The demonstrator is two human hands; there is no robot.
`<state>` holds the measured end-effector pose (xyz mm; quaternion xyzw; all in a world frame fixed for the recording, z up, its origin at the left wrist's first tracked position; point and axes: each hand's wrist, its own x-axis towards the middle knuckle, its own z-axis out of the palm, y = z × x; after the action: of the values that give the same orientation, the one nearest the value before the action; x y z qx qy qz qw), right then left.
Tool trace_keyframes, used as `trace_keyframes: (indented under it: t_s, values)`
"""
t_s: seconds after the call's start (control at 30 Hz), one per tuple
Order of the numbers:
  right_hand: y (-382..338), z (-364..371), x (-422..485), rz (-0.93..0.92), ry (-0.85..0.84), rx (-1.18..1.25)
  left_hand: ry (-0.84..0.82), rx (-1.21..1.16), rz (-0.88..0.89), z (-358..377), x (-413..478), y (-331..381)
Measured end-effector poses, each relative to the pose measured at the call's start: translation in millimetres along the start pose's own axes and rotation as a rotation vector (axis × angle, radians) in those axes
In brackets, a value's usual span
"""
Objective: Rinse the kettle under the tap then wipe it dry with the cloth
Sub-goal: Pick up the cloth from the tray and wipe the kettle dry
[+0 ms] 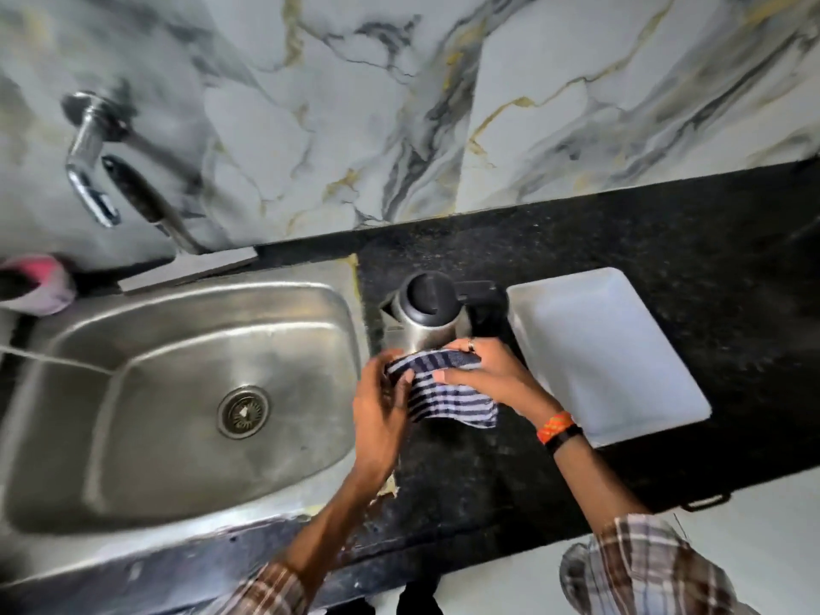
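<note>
A steel kettle (423, 324) with a black lid and black handle stands upright on the black counter, just right of the sink. A blue-and-white striped cloth (448, 395) hangs against its near side. My right hand (486, 375) grips the cloth's upper edge and presses it to the kettle. My left hand (381, 406) holds the cloth's left edge beside the kettle's base. The chrome tap (88, 162) sticks out of the wall at the far left, with no water running that I can see.
A steel sink (146, 383) with a round drain fills the left. A white rectangular tray (608, 357) lies on the black counter (665, 241) right of the kettle. A pink-and-white object (40, 281) sits behind the sink's far left corner. A marble wall rises behind.
</note>
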<state>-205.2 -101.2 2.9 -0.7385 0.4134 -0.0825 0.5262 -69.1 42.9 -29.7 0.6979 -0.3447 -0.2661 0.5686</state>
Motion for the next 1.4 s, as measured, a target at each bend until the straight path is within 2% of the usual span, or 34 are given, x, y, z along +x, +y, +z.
trace_keyframes:
  t_s: [0.2,0.3,0.4,0.47,0.53,0.6,0.7,0.73,0.77,0.9,0.97,1.17,1.3,1.4]
  values:
    - [-26,33,8,-0.049,0.106,-0.087,0.206,0.391,0.219,-29,7,-6]
    - [-31,40,4,-0.034,0.187,-0.058,0.167,0.276,0.139,-18,-3,-6]
    - [-41,47,-1,-0.006,0.161,0.005,0.073,0.056,0.013,5,-6,-3]
    - [-47,47,-6,-0.02,0.139,0.009,0.046,-0.008,0.017,22,-2,1]
    - [-51,40,-11,-0.038,0.185,0.0,0.065,-0.054,0.044,39,3,6]
    - [-55,29,-13,-0.066,0.328,-0.066,0.117,-0.063,0.014,54,10,9]
    - [-59,9,-4,-0.234,0.704,-0.375,0.193,0.01,-0.072,68,19,9]
    - [-59,1,3,-0.299,0.8,-0.482,0.215,0.029,-0.074,72,22,7]
    - [-58,-8,11,-0.311,0.824,-0.57,0.238,0.044,-0.067,74,23,5]
    - [-42,-27,48,-0.064,0.502,-0.79,0.315,0.106,-0.052,82,25,-1]
    - [-31,-28,56,-0.094,0.451,-0.763,0.344,0.113,-0.053,86,27,-1]
    - [-21,-28,66,-0.341,0.649,-0.732,0.397,0.147,-0.065,113,14,-4]
    - [-14,-25,72,-0.411,0.745,-0.704,0.518,0.051,-0.158,127,23,8]
    - [-8,-25,78,-0.449,0.81,-0.703,0.594,-0.051,-0.187,104,59,5]
